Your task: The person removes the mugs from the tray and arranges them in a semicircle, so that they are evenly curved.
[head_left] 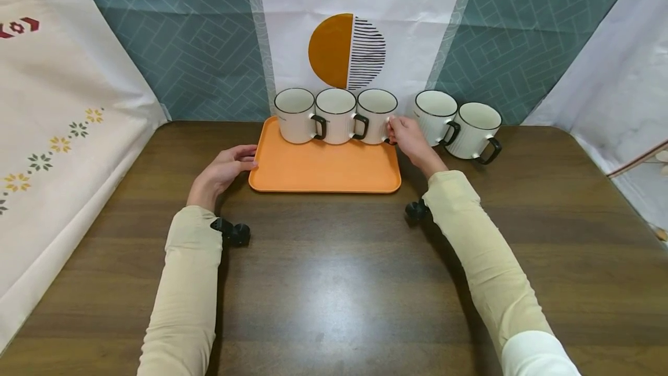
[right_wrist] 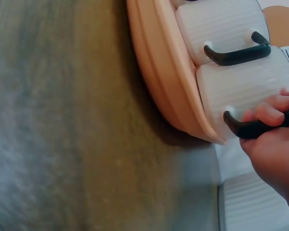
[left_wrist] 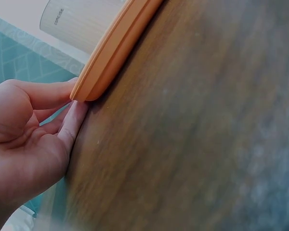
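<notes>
Three white ribbed mugs with black rims and black handles stand upright in a row along the back of an orange tray (head_left: 323, 170). My right hand (head_left: 409, 137) grips the handle of the rightmost of these, the third mug (head_left: 374, 123); the right wrist view shows fingers curled round the black handle (right_wrist: 253, 129). Left of it are the middle mug (head_left: 334, 123) and the left mug (head_left: 294, 123). At the tray's left edge, my left hand (head_left: 225, 168) pinches the rim (left_wrist: 98, 72), with fingers above and below it in the left wrist view.
Two more such mugs, one nearer (head_left: 433, 118) and one farther right (head_left: 469, 132), stand on the brown wooden table (head_left: 323, 283) right of the tray. A patterned cloth (head_left: 209, 45) hangs behind. White cloth (head_left: 62, 149) borders the table's left side.
</notes>
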The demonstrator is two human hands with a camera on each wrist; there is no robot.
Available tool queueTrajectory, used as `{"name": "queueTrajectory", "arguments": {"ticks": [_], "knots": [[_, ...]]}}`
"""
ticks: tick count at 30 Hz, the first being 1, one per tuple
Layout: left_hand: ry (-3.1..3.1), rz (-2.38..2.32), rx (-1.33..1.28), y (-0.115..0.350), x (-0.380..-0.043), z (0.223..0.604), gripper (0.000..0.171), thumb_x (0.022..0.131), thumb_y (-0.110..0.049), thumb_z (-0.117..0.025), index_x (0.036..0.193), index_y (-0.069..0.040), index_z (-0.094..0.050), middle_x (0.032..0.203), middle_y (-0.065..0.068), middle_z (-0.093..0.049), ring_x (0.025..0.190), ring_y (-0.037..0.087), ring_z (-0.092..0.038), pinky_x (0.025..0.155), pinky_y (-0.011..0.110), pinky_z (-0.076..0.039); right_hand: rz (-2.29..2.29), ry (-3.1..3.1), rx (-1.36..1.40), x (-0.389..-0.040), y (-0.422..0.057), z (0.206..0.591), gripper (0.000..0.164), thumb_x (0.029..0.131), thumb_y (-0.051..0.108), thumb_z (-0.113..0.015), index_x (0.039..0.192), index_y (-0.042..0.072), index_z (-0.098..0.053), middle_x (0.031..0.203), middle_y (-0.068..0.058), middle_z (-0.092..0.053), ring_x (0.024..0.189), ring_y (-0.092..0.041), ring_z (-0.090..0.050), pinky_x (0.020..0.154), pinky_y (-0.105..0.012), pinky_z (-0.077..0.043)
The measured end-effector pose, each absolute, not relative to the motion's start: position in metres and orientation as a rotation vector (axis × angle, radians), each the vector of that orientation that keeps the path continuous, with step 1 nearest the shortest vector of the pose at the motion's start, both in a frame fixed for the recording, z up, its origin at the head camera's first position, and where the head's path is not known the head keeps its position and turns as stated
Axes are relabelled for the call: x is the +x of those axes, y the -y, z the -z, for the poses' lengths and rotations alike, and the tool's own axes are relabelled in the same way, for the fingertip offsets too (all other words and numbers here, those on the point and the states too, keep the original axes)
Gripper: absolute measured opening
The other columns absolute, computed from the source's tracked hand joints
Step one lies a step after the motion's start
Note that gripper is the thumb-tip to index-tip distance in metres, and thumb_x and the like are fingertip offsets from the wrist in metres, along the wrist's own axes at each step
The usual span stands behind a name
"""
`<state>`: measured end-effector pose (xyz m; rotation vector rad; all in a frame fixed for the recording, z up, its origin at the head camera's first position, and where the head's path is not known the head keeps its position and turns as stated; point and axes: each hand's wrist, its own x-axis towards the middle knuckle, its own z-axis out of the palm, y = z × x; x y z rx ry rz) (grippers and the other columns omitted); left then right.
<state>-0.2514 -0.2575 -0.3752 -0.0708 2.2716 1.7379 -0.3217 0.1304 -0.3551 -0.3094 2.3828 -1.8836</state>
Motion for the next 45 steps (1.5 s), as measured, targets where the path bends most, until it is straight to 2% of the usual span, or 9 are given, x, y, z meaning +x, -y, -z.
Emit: {"name": "queueTrajectory", "arguments": {"ticks": [9, 17, 27, 36, 45], "knots": [[-2.286, -1.729, -0.064, 0.256, -0.251, 0.377, 0.059, 0.097, 0.004, -0.050, 0.150, 0.005, -0.024, 0.150, 0.022, -0.029, 0.131, 0.033, -0.034, 0.111, 0.039, -0.030, 2.012, -2.355, -0.322, -0.319, -0.132, 0.348, 0.038, 0.107, 0.021, -0.032, 0.080, -0.005, -0.042, 0.068, -0.003, -0.031, 0.069, -0.019, -0.035, 0.071, -0.033, -0.036], [-2.272, -1.733, -0.070, 0.257, -0.253, 0.377, 0.059, 0.097, 0.006, -0.049, 0.150, 0.005, -0.024, 0.150, 0.022, -0.030, 0.130, 0.032, -0.034, 0.111, 0.039, -0.029, 2.237, -2.250, -0.237, -0.307, -0.135, 0.313, 0.033, 0.105, 0.018, -0.036, 0.078, 0.001, -0.044, 0.068, -0.002, -0.035, 0.062, -0.013, -0.034, 0.067, -0.027, -0.036], [-2.278, -1.730, -0.076, 0.257, -0.253, 0.375, 0.058, 0.097, 0.006, -0.049, 0.150, 0.005, -0.025, 0.150, 0.022, -0.030, 0.129, 0.031, -0.035, 0.111, 0.038, -0.030, 2.370, -2.202, -0.323, -0.287, -0.159, 0.269, 0.034, 0.104, 0.018, -0.041, 0.076, 0.000, -0.047, 0.062, -0.002, -0.033, 0.060, -0.013, -0.035, 0.062, -0.024, -0.037], [-2.267, -1.748, -0.067, 0.255, -0.253, 0.373, 0.059, 0.097, 0.006, -0.049, 0.150, 0.005, -0.024, 0.151, 0.022, -0.029, 0.131, 0.032, -0.033, 0.111, 0.037, -0.029, 2.541, -2.071, -0.407, -0.267, -0.202, 0.244, 0.034, 0.102, 0.015, -0.044, 0.072, -0.001, -0.048, 0.063, -0.004, -0.033, 0.059, -0.015, -0.030, 0.061, -0.024, -0.036], [-2.269, -1.750, -0.069, 0.258, -0.253, 0.376, 0.059, 0.097, 0.006, -0.049, 0.150, 0.005, -0.024, 0.150, 0.023, -0.029, 0.131, 0.032, -0.033, 0.112, 0.039, -0.028, 2.788, -1.843, -0.352, -0.255, -0.264, 0.238, 0.035, 0.101, 0.010, -0.047, 0.070, -0.006, -0.047, 0.062, -0.007, -0.036, 0.055, -0.013, -0.029, 0.054, -0.023, -0.035]]}}
